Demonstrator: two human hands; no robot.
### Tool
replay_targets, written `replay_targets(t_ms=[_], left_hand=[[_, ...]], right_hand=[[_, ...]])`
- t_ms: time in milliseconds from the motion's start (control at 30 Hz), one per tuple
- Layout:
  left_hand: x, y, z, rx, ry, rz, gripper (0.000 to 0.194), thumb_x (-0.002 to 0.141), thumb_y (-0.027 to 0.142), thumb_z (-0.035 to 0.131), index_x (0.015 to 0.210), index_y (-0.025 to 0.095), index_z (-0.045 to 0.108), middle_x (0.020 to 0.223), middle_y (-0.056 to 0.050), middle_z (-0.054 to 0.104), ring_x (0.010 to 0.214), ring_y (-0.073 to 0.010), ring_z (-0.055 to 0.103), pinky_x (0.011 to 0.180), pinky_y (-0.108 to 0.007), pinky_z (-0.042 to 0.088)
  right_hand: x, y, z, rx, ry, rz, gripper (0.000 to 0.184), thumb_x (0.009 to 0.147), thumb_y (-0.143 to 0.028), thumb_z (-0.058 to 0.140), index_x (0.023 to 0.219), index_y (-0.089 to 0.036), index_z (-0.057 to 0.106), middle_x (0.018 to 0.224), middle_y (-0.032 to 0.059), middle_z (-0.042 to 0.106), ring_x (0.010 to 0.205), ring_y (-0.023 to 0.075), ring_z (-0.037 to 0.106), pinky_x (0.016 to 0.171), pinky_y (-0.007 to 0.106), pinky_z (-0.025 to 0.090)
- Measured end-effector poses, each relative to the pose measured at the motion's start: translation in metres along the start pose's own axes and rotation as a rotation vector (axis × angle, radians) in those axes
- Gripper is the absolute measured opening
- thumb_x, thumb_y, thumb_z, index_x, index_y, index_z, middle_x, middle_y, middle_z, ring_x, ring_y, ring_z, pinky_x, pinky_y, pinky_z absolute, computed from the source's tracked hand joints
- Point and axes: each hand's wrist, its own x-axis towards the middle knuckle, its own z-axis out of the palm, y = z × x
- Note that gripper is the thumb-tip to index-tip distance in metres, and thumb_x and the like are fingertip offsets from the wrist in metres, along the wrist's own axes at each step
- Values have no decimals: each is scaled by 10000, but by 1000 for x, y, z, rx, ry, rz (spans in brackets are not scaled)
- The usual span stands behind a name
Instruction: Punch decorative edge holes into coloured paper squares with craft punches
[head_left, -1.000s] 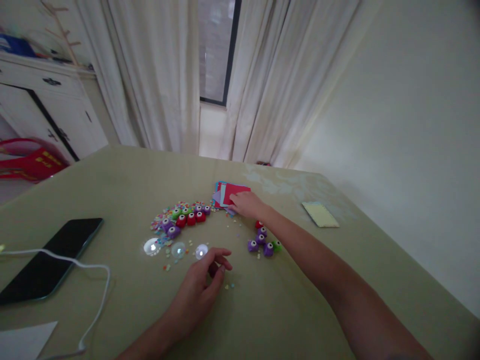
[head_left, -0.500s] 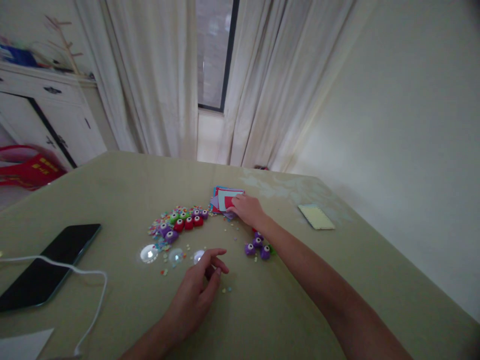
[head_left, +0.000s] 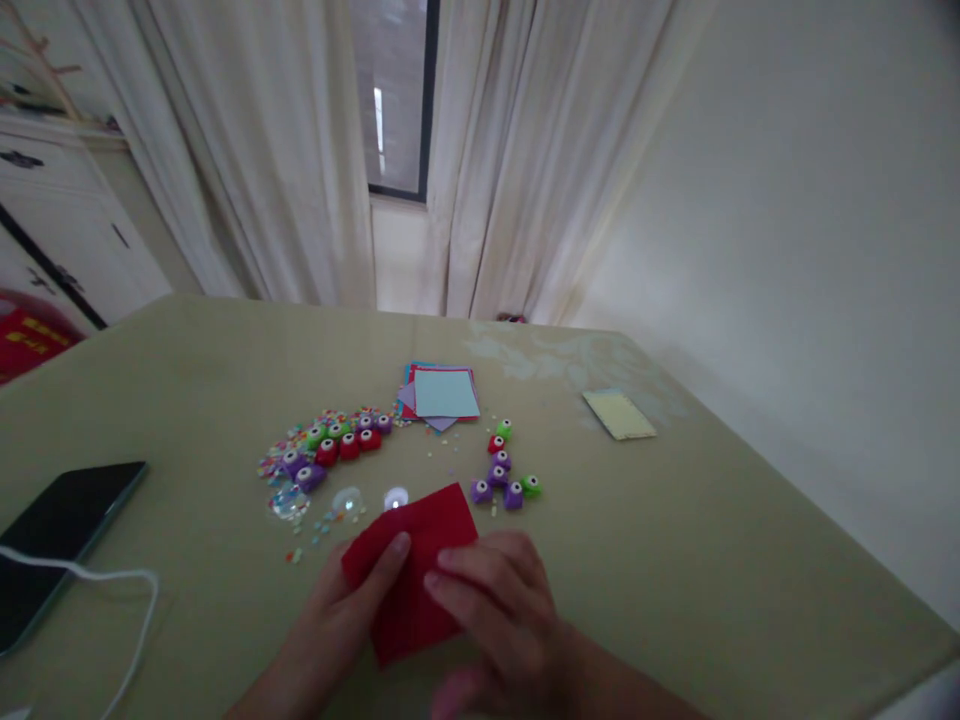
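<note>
A red paper square (head_left: 420, 590) is held up low over the near side of the table, tilted. My left hand (head_left: 341, 610) is closed on its left side, thumb on the front face and the other fingers hidden behind. Over the right side bend the fingers of my right hand (head_left: 510, 610), their tips touching the paper; the thumb, lower down, is blurred. Beyond the hands sits a stack of coloured paper squares (head_left: 445, 393) with a pale blue one on top. Purple, red and green eye beads (head_left: 499, 472) stand in a small group just past the red paper.
More eye beads (head_left: 349, 445) lie among tiny pastel pieces (head_left: 277, 455) at left. Clear domed discs (head_left: 348, 502) are in front of them. A dark phone (head_left: 67, 510) and a white cable (head_left: 142, 590) occupy the left side. A yellowish pad (head_left: 619, 414) lies at right.
My right hand has come back from the paper stack with the red square, leaving the pale blue sheet uppermost. My left hand, formerly loose above the table, now grips the square. The view has shifted slightly.
</note>
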Motion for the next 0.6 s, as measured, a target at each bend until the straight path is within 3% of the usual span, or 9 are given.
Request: replay_targets(t_ms=[100,200,267,333,433,467,533,567,600], left_hand=[[10,-7,-5,-32,-159,-97,661,737,849,787,850,198,813,763,-68,811,684,-288,780,588,-342,645],[7,-6,-9,-42,-279,-44,569,788,777,811,822,210,830,771,-75,813,713,-272,782,600,-299,625],[8,-2,-12,-41,-274,30,535,819,754,803,827,221,843,744,-71,801,673,-244,759,594,-287,609],[12,1,-16,-52,-170,71,543,830,765,788,855,225,845,697,-60,776,602,-210,710,578,-284,594],[21,3,-21,-120,77,94,566,796,789,804,877,230,817,664,-22,726,564,-163,633,532,-244,541],[24,3,-22,-153,140,98,567,781,793,814,863,232,800,651,-6,700,554,-150,603,505,-228,510],[28,2,-24,-202,193,96,567,772,796,818,843,235,774,630,16,658,537,-135,557,471,-215,458],[29,2,-24,-208,193,100,564,779,793,814,839,234,768,627,19,648,537,-133,546,469,-216,446],[30,1,-26,-204,184,110,559,793,787,807,840,231,766,627,19,645,540,-133,541,474,-219,442]], right_hand=[[12,5,-2,270,84,501,724,946,-634,773,1515,-211,625,1293,180,776,1120,339,763,918,458,665],[22,14,-3,634,-39,891,388,963,-535,786,1124,-182,816,928,83,826,789,238,788,656,300,640],[27,29,-13,613,30,949,285,980,-444,772,905,-175,824,781,48,801,681,205,757,588,260,598],[30,49,-36,368,185,849,171,995,-320,747,932,-185,832,821,45,821,705,198,765,629,262,608],[28,62,-84,-19,235,463,208,1048,-181,638,1076,-217,842,984,57,865,860,205,819,813,298,648],[24,57,-98,-112,195,352,273,1070,-150,587,1167,-228,831,1056,65,870,927,209,831,852,302,653],[9,33,-115,-214,-82,172,312,1099,-173,565,1298,-238,796,1156,66,866,964,206,838,855,285,661],[-2,17,-115,-242,-232,109,328,1110,-194,556,1353,-238,773,1220,65,853,989,210,838,865,285,667],[-15,-1,-111,-266,-246,3,318,1107,-205,563,1341,-225,778,1196,59,860,951,208,844,831,268,674]])
